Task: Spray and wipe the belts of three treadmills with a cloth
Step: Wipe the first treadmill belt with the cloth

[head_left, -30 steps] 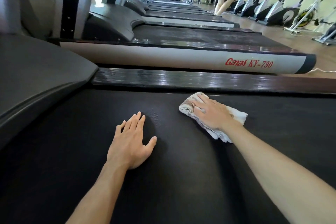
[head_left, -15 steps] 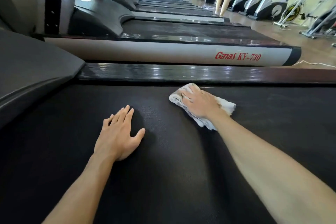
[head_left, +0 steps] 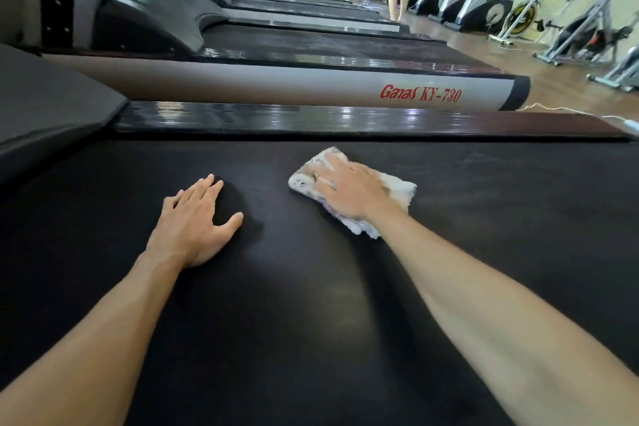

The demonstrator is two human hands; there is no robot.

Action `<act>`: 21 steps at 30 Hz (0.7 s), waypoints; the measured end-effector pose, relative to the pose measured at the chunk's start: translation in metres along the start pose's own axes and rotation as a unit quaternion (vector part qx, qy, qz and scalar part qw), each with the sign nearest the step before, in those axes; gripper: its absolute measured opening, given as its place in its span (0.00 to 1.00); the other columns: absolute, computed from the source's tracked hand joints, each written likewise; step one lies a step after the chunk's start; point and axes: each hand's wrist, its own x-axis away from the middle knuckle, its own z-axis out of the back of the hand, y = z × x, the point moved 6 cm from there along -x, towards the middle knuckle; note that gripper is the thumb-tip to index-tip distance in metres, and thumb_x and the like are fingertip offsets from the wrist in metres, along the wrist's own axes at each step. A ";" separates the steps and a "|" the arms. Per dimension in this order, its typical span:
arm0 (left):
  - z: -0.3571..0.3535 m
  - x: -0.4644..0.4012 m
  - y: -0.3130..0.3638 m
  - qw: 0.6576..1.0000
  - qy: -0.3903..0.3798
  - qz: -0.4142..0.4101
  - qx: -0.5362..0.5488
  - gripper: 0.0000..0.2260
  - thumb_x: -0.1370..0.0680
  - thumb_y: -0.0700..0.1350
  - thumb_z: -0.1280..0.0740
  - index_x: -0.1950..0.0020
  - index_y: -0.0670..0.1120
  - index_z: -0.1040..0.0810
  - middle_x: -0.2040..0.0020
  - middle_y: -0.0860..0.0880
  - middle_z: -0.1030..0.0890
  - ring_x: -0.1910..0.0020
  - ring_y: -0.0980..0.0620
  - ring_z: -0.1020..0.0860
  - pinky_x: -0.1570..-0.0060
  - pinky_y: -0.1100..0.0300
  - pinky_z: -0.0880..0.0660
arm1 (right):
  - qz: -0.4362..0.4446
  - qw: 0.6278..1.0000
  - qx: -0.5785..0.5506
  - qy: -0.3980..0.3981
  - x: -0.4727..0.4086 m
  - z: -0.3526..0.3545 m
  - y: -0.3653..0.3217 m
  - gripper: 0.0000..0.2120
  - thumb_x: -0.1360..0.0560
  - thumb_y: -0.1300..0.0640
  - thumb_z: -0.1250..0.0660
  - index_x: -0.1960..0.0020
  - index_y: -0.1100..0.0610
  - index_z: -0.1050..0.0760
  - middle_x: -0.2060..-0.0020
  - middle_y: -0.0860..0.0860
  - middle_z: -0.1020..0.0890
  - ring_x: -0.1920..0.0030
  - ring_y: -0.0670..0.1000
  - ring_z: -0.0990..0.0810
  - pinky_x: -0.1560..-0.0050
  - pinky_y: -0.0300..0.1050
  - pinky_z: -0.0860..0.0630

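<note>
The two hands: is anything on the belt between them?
No. Between the left hand and the cloth under the right hand, the head view shows only bare belt.

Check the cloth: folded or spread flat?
Folded: the cloth is a bunched pad with layered edges under the right hand on the belt.

Wooden floor (head_left: 484, 55) (glossy), exercise bikes (head_left: 587, 34) beyond
</note>
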 end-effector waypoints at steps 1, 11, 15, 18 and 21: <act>0.002 0.001 0.001 1.000 0.006 -0.004 0.002 0.33 0.19 0.62 0.41 0.18 0.47 0.42 0.17 0.51 0.45 0.18 0.53 0.48 0.21 0.50 0.50 | 0.030 1.000 0.001 -0.004 0.014 0.000 -0.015 0.23 0.20 0.40 0.49 0.30 0.49 0.32 0.33 0.54 0.27 0.36 0.63 0.24 0.43 0.57 0.30; -0.004 0.072 0.103 0.994 -0.045 -0.093 0.045 0.31 0.17 0.62 0.47 0.17 0.48 0.43 0.17 0.52 0.49 0.18 0.55 0.53 0.20 0.50 0.55 | 0.039 0.998 0.038 -0.026 0.097 0.004 0.061 0.23 0.17 0.41 0.52 0.22 0.34 0.39 0.20 0.42 0.42 0.24 0.53 0.34 0.26 0.54 0.37; -0.021 0.091 0.116 0.994 -0.073 -0.081 -0.008 0.36 0.18 0.67 0.54 0.16 0.49 0.55 0.17 0.53 0.59 0.19 0.57 0.62 0.20 0.48 0.63 | 0.003 0.999 0.042 -0.018 0.072 -0.006 0.045 0.25 0.18 0.41 0.53 0.23 0.37 0.37 0.22 0.47 0.38 0.27 0.58 0.31 0.29 0.58 0.34; -0.024 0.091 0.113 0.994 -0.068 -0.085 -0.017 0.39 0.22 0.70 0.58 0.16 0.50 0.57 0.17 0.54 0.60 0.20 0.57 0.63 0.20 0.48 0.62 | 0.087 0.994 0.047 -0.040 0.116 -0.007 0.023 0.26 0.18 0.38 0.54 0.21 0.35 0.41 0.17 0.44 0.46 0.21 0.52 0.42 0.21 0.55 0.44; -0.024 0.091 0.113 0.994 -0.068 -0.084 -0.021 0.44 0.29 0.71 0.66 0.16 0.51 0.57 0.17 0.54 0.61 0.20 0.58 0.63 0.20 0.49 0.62 | 0.084 0.995 0.026 -0.047 0.139 0.003 0.047 0.26 0.19 0.36 0.54 0.21 0.32 0.41 0.17 0.41 0.49 0.20 0.51 0.41 0.21 0.51 0.47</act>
